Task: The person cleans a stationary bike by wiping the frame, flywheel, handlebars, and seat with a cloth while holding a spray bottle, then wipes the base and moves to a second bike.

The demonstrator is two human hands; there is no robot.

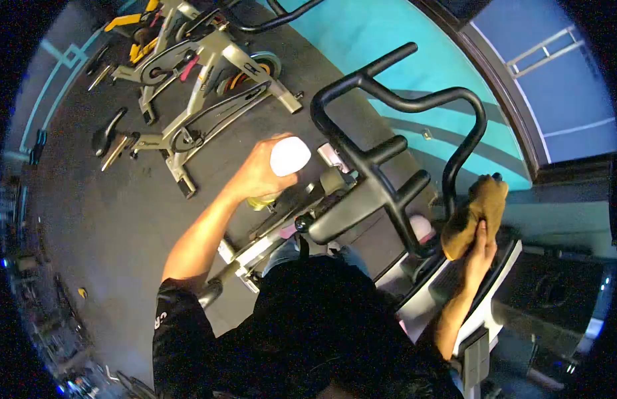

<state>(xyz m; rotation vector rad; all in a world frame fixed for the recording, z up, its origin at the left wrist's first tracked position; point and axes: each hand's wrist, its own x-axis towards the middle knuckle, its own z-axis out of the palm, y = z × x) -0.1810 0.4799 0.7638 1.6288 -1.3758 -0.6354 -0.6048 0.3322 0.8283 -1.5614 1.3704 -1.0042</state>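
Observation:
My left hand (258, 169) is closed around a spray bottle; its white head (290, 157) points up toward me, and a yellowish lower part (260, 201) shows beneath the fist. On the right, my right hand (481, 249) grips a brown cloth (475, 216) bunched against the outer end of the black handlebar (471, 110). The cloth covers that bar end and hides some of my fingers. Between my arms stands the exercise bike, with its dark grey central post piece (348, 209) and a black round knob (303, 223) close to my body.
More exercise bikes (209, 86) stand at the upper left on the dark floor (116, 219). A turquoise wall (362, 40) runs behind the handlebar. To my lower right is a white and black machine (504, 286), close to my right forearm.

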